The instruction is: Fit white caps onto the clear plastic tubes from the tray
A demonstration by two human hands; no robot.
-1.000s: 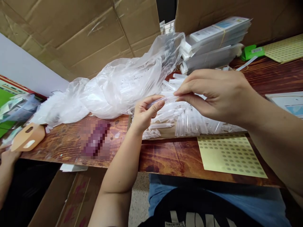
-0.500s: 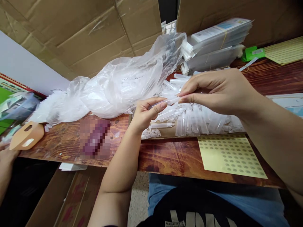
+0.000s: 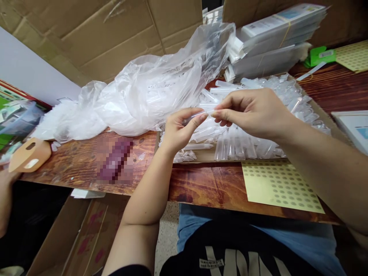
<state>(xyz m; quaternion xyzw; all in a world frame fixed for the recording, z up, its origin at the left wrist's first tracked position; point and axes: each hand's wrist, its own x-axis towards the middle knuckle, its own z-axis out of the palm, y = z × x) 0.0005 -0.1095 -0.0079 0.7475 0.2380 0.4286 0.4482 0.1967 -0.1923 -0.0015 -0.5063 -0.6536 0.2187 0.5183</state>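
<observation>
Pinched between the thumb and fingers of my left hand (image 3: 179, 130) is a slim clear plastic tube (image 3: 197, 114). My right hand (image 3: 247, 111) is closed at the tube's other end, thumb against forefinger; whether a small cap is between those fingertips is too small to tell. Both hands are above a shallow cardboard tray (image 3: 207, 156) full of similar translucent tubes (image 3: 234, 143), some lined up along its front side and others heaped loosely. One tube (image 3: 198, 146) lies apart near the tray's left front corner.
A crumpled clear plastic bag (image 3: 149, 92) of white pieces lies behind. Banded packets (image 3: 276, 42) are stacked at the back right. A yellow sticker sheet (image 3: 276, 188) sits at the table's front edge. Leftward, another person's hand (image 3: 10, 174) is by an orange holder (image 3: 31, 155).
My hands have come closer together around the tube, and my right hand has shifted slightly left. The camera view has tilted down a little, showing more of the tray.
</observation>
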